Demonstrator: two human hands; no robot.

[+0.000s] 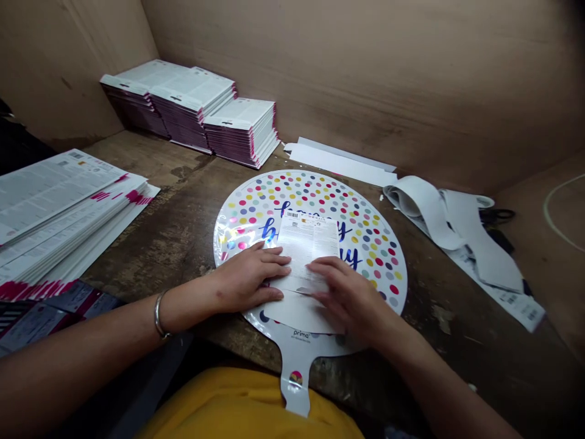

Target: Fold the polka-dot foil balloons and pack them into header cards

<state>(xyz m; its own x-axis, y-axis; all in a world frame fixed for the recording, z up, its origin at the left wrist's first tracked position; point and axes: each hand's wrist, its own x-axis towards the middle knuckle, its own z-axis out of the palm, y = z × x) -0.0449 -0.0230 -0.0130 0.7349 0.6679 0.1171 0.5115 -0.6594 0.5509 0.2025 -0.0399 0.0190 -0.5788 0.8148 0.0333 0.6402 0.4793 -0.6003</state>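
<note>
A flat, uninflated round foil balloon [311, 244], white with coloured dots and blue lettering, is laid at the frame's centre, its tail toward the bottom edge. A white printed card [307, 253] is laid flat upon its middle.

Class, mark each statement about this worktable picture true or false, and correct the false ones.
1. Both hands rest on a printed card. True: left hand and right hand press the card.
2. The card lies on a plain red balloon. False: the flat balloon is white with coloured dots.
3. Card stacks stand at the back wall. True.
4. The left wrist is bare. False: it wears a bangle.
</note>
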